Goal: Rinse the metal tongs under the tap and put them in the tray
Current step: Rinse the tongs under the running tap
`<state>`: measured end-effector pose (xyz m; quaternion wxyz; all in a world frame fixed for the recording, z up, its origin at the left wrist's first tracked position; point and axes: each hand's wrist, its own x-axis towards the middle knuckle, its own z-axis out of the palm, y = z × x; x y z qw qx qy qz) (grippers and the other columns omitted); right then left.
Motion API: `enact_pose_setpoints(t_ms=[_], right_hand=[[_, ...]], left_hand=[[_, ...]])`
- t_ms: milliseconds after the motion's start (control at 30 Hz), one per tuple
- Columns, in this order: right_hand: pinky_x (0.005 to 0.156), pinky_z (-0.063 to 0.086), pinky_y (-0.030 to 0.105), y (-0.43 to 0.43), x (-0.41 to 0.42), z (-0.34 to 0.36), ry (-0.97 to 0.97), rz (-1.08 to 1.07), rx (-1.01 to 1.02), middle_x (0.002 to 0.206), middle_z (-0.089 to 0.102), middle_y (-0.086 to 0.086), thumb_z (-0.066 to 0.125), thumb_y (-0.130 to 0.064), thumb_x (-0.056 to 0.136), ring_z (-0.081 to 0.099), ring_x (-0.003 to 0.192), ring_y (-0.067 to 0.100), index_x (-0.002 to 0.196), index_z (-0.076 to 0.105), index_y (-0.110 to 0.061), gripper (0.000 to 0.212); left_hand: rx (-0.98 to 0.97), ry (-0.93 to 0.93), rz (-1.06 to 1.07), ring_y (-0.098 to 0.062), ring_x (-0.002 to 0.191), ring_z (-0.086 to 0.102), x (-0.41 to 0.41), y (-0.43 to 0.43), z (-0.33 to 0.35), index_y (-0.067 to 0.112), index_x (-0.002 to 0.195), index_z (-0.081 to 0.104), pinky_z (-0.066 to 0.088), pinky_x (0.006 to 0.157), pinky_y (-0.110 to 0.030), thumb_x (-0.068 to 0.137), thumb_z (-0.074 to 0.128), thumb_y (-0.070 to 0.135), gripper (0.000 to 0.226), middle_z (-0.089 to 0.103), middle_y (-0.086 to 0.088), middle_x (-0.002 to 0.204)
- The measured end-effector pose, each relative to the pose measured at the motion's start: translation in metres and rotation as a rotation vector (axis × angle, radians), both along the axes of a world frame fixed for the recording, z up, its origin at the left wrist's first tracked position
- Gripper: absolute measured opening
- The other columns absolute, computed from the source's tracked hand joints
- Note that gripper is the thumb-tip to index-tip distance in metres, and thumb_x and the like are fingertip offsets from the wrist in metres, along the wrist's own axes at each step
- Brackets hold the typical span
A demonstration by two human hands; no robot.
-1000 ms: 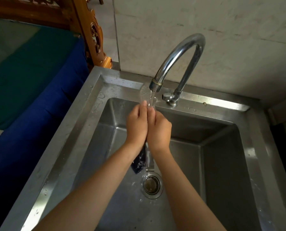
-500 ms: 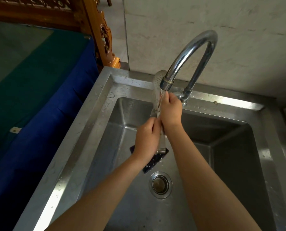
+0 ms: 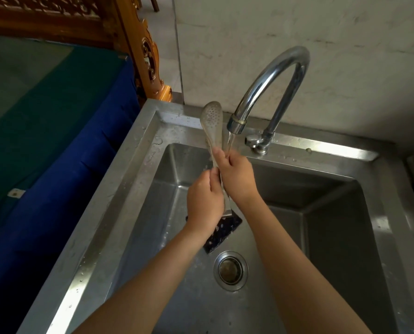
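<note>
Both hands are wrapped around the tongs [image 3: 212,121] over the sink [image 3: 119,189], near its back edge. The left hand [image 3: 204,201] is curled round the lower shank, the right hand [image 3: 237,177] is closed round the middle just above it, so the two are touching. The perforated spoon end sticks up just left of the tap [image 3: 271,85] spout, with the stream landing around the right hand's fingers rather than on that head. The hinge end pokes out below the hands, over a dark pad [image 3: 221,233] lying on the sink floor beside the drain [image 3: 230,270].

My read: thin stamped steel, so light and stiff but springy, and wet metal like that gets slick. Gripping the narrow shank with both arms squeezed shut looks right; the smooth spoon end would slide. No tray in sight, so that part's not done.
</note>
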<state>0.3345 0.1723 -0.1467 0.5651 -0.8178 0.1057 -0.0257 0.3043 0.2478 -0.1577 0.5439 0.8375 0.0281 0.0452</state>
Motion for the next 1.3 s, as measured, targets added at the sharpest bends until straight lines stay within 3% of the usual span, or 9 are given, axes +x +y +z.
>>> enact_pose_setpoints(t_ms=[433,533,633,733,867,1000,1133,1200,1300], right_hand=[[0.056,0.034,0.033,-0.008,-0.031,0.002,-0.078,0.027,-0.503,0.081,0.053,0.004,0.035,-0.030,0.099,0.052,0.067,0.023,0.084,0.040,-0.012,0.024],[0.053,0.035,0.029,-0.003,-0.051,-0.003,-0.152,0.105,-0.755,0.082,0.062,0.010,0.050,-0.013,0.091,0.060,0.065,0.027,0.091,0.052,-0.006,0.007],[0.042,0.023,0.021,0.008,-0.067,-0.005,-0.181,0.076,-0.897,0.057,0.060,0.008,0.080,-0.003,0.061,0.055,0.042,0.022,0.069,0.057,-0.005,0.024],[0.048,0.032,0.024,0.001,-0.068,-0.009,-0.239,0.036,-0.720,0.077,0.059,0.008,0.072,-0.012,0.076,0.057,0.062,0.020,0.082,0.054,-0.005,0.020],[0.056,0.038,0.010,-0.016,-0.066,-0.013,-0.218,-0.188,-0.378,0.100,0.043,-0.005,0.058,-0.027,0.089,0.045,0.072,0.002,0.105,0.047,-0.010,0.026],[0.057,0.044,0.015,-0.016,-0.062,-0.014,0.047,-0.121,0.060,0.076,0.056,-0.007,0.039,-0.035,0.097,0.054,0.065,0.006,0.090,0.053,-0.017,0.024],[0.045,0.041,0.018,-0.008,-0.064,-0.012,0.014,-0.104,0.348,0.056,0.051,-0.004,0.042,-0.028,0.097,0.046,0.047,0.006,0.078,0.054,-0.008,0.029],[0.042,0.036,0.017,-0.008,-0.064,-0.013,-0.006,-0.153,0.400,0.055,0.046,-0.004,0.045,-0.028,0.096,0.040,0.044,0.006,0.078,0.051,-0.007,0.028],[0.041,0.031,0.018,-0.008,-0.065,-0.017,-0.007,-0.211,0.402,0.056,0.042,-0.001,0.046,-0.029,0.096,0.034,0.045,0.007,0.074,0.046,-0.010,0.029]], left_hand=[[-0.074,0.019,0.084,-0.004,0.058,0.051,0.019,-0.012,0.000,0.017,0.075,0.053,0.037,0.051,-0.011,0.098,0.036,0.030,0.032,0.054,0.008,0.063],[-0.120,0.042,0.052,-0.008,0.063,0.055,0.039,-0.015,0.008,0.014,0.094,0.050,0.042,0.052,-0.013,0.096,0.040,0.038,0.026,0.055,0.006,0.070],[-0.087,-0.008,-0.001,-0.012,0.069,0.056,0.054,-0.023,0.014,0.008,0.118,0.043,0.045,0.056,-0.014,0.095,0.046,0.027,0.031,0.056,0.001,0.085],[-0.037,0.030,0.036,-0.009,0.070,0.053,0.059,-0.026,0.011,0.008,0.125,0.043,0.041,0.054,-0.014,0.096,0.040,0.012,0.030,0.057,-0.003,0.094],[-0.342,0.238,0.123,-0.010,0.057,0.054,0.061,-0.025,0.005,0.011,0.099,0.060,0.043,0.055,-0.028,0.098,0.038,0.022,0.024,0.063,0.002,0.072],[-0.521,0.425,0.191,-0.017,0.065,0.062,0.057,-0.024,0.001,0.013,0.077,0.062,0.050,0.060,-0.029,0.094,0.045,0.042,0.038,0.065,-0.004,0.072],[-0.556,0.569,0.093,-0.017,0.058,0.066,0.046,-0.024,-0.001,0.009,0.078,0.066,0.051,0.052,-0.025,0.092,0.041,0.052,0.051,0.068,-0.005,0.065],[-0.501,0.519,0.013,-0.011,0.063,0.067,0.042,-0.024,-0.001,0.012,0.088,0.065,0.051,0.055,-0.022,0.094,0.033,0.053,0.053,0.069,-0.001,0.072],[-0.269,0.172,0.053,-0.014,0.100,0.059,0.040,-0.015,0.000,0.014,0.111,0.058,0.046,0.085,-0.029,0.099,0.028,0.040,0.041,0.062,-0.002,0.106]])
